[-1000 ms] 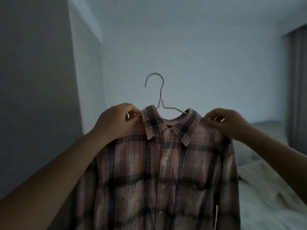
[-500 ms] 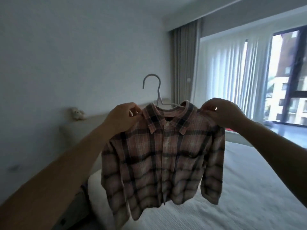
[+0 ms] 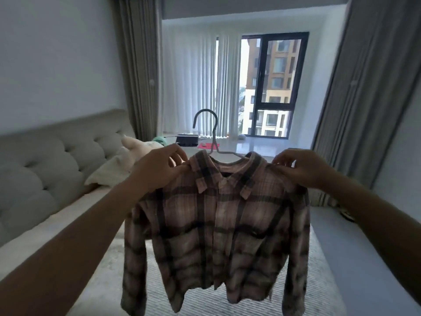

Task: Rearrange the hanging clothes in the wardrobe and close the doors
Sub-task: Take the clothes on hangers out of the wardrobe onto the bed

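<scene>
I hold the pink-and-grey plaid button-up shirt (image 3: 218,224) out in front of me, on its pale thin wire hanger (image 3: 213,137), above the light quilted bed (image 3: 319,281). My left hand (image 3: 157,172) pinches the shirt's left shoulder seam, fingers curled onto the cloth. My right hand (image 3: 303,167) pinches the other shoulder likewise. The hook stands free in the air, caught on nothing.

Wardrobe: not in view; I face the dark-framed window (image 3: 273,85) and grey curtains (image 3: 136,65).

Risks, in my judgement:
- My grip is on cloth, not wire. If the hanger tips, it could slip out of the collar and drop onto the bed.
- The sleeves hang loose and low; they may snag or drag while I turn.
- The bare hook could catch a curtain or the beige tufted headboard (image 3: 45,165).
- Uneven pull between my hands would skew the shirt off one shoulder.
</scene>
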